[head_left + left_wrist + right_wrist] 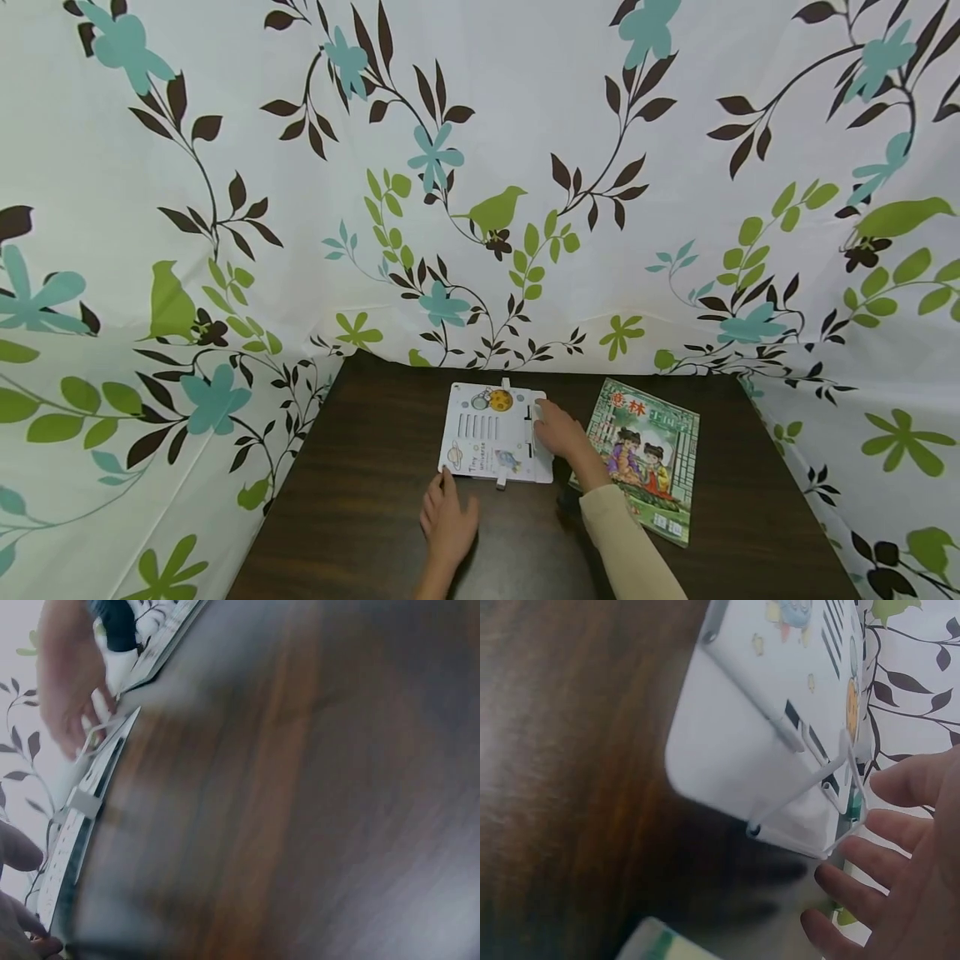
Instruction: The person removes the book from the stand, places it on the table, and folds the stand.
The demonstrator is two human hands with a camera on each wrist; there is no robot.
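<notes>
A white book stand (480, 433) with printed planets lies on the dark table. Its raised wire bracket (799, 796) stands out from one side in the right wrist view. My right hand (561, 429) is over the stand's right edge. Its fingers are spread and slightly bent, and in the right wrist view the fingertips touch the wire. At the stand's near left corner is my left hand (450, 517), with the index finger touching the corner and the thumb held apart. The left wrist view shows the stand's edge (71, 840) side-on, with only part of the left fingers.
A green illustrated magazine (652, 458) lies right of the stand, partly behind the right forearm. A small dark object (568, 500) is beside that sleeve. Dark brown wooden tabletop (337, 517) spreads around them. A patterned curtain (525, 125) hangs behind and along both sides.
</notes>
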